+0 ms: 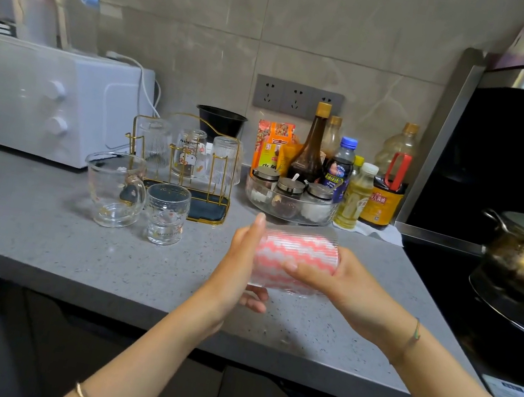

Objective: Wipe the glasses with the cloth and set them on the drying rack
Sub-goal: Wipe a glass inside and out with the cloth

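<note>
The ribbed glass (302, 239) is held above the worktop (71, 253), near centre, clear of the surface. It lies on its side with the long axis running left to right. Which end is the mouth cannot be determined. A pink-and-white patterned cloth (296, 256) shows through the ribbed wall and fills most of the length of the glass.

The left hand (239, 264) grasps the left end, one digit upright along the far edge and the others curled beneath. The right hand (337, 280) grasps the right end from the near side, fingers laid across the wall of the glass.

The drying rack (206, 211), a gold wire frame on a dark tray, stands further back and to the left. It carries three glasses upside down: left (154, 142), middle (190, 151), right (225, 157). A handled mug (113, 189) and a small glass (166, 213) stand upright on the worktop just beside the near left of the rack, close to one another.
</note>
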Motion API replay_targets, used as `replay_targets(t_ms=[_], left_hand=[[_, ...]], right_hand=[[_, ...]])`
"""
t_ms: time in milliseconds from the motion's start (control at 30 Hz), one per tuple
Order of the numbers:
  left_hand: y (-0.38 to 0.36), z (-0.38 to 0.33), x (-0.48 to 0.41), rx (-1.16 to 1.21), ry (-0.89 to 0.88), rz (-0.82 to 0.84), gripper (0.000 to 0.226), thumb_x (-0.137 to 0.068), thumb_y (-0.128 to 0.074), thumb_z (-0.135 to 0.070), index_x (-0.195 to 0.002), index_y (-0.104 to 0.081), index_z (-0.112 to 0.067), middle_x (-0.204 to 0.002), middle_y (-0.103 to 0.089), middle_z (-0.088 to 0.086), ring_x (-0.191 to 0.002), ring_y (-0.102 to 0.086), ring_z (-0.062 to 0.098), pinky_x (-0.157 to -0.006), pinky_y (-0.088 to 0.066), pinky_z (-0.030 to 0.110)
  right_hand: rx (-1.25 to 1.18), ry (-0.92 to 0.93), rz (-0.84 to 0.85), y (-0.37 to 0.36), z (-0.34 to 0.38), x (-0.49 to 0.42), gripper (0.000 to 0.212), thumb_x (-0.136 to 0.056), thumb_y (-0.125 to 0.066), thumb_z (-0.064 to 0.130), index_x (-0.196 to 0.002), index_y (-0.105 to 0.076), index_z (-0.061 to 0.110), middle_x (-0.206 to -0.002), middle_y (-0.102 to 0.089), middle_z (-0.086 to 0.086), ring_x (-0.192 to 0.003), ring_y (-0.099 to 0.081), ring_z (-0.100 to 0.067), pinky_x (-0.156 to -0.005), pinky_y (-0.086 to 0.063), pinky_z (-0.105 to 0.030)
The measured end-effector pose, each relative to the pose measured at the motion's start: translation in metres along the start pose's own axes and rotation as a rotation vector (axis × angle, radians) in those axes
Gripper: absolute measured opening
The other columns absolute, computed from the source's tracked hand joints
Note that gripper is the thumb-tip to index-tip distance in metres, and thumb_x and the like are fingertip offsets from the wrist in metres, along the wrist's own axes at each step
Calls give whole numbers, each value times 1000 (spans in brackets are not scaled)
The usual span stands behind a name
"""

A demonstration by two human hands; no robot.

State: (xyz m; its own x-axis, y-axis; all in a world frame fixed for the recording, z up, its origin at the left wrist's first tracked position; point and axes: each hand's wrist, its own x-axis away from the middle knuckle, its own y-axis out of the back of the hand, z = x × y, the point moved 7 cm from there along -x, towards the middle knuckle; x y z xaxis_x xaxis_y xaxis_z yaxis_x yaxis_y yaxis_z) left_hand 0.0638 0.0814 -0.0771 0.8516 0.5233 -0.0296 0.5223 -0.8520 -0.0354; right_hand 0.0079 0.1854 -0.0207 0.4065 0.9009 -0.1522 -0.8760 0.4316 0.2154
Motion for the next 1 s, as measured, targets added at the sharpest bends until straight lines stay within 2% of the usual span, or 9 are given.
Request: replay_targets(t_ms=[233, 333, 400, 533, 633, 700, 800, 933, 1000], left_hand=[[12, -5, -3, 42, -90, -188, 63, -95, -30, -62, -114, -61, -10, -86, -66, 10, -49, -53, 10, -38, -35, 20], [17, -17, 3, 40, -220, -248, 59, -90, -37, -63, -108, -57, -11, -80, -61, 6, -49, -54, 5, -38, -37, 17], [20, -23, 7, 14, -304, -269, 56, -84, -45, -71, -100, -55, -18, -83, -60, 2, -65, -59, 9, -41, -40, 17], [22, -31, 10, -96, -463, -252, 58, -75, -36, -72, -95, -51, -20, -76, -59, -7, -71, -58, 13, -50, -49, 31], [20, -35, 13, -151, -588, -218, 59, -79, -39, -78, -101, -50, -25, -87, -63, 7, -82, -63, 29, -70, -51, 49], [19, -35, 13, -143, -612, -177, 57, -77, -38, -83, -102, -49, -32, -92, -62, 6, -87, -62, 30, -76, -51, 44], [18, -36, 12, -148, -619, -127, 61, -76, -37, -84, -109, -46, -33, -96, -61, -13, -91, -64, 14, -77, -52, 28], [16, -34, 10, -149, -575, -95, 76, -72, -27, -90, -121, -43, -35, -106, -62, -15, -100, -63, 9, -82, -50, 25], [13, -31, 8, -149, -483, -80, 73, -75, -19, -87, -128, -41, -41, -113, -60, -13, -94, -62, 7, -69, -48, 22]], right_hand=[[26, 46, -181, 5, 6, -2, 26, -73, -76, 5, -91, -69, 21, -85, -76, 8, -81, -72, -7, -65, -52, -13], [22, 31, -158, 3, 9, -3, 30, -71, -77, 0, -89, -67, 23, -78, -75, 12, -76, -71, -3, -61, -51, -10], [22, 4, -105, -1, 10, -4, 34, -70, -77, 0, -93, -66, 23, -85, -76, 10, -81, -71, -4, -63, -51, -10], [-53, 2, 24, -10, 9, -3, 37, -71, -78, 9, -103, -68, 24, -105, -74, 5, -99, -69, -11, -77, -52, -16], [-104, 32, 96, -16, 11, -2, 35, -75, -69, 12, -107, -66, 27, -112, -71, 7, -107, -66, -11, -86, -51, -18], [-117, 33, 113, -17, 12, 0, 32, -80, -70, 14, -108, -65, 28, -113, -70, 10, -108, -65, -9, -87, -50, -16], [-99, 34, 127, -17, 13, 2, 36, -80, -61, 18, -115, -60, 25, -116, -69, 11, -111, -63, -8, -89, -48, -15], [-120, 41, 62, -13, 12, 1, 34, -78, -61, 16, -111, -62, 24, -110, -71, 11, -107, -65, -7, -85, -49, -13], [-107, 36, 1, -8, 11, -1, 32, -77, -64, 18, -108, -64, 24, -106, -73, 10, -102, -67, -7, -81, -50, -12]])
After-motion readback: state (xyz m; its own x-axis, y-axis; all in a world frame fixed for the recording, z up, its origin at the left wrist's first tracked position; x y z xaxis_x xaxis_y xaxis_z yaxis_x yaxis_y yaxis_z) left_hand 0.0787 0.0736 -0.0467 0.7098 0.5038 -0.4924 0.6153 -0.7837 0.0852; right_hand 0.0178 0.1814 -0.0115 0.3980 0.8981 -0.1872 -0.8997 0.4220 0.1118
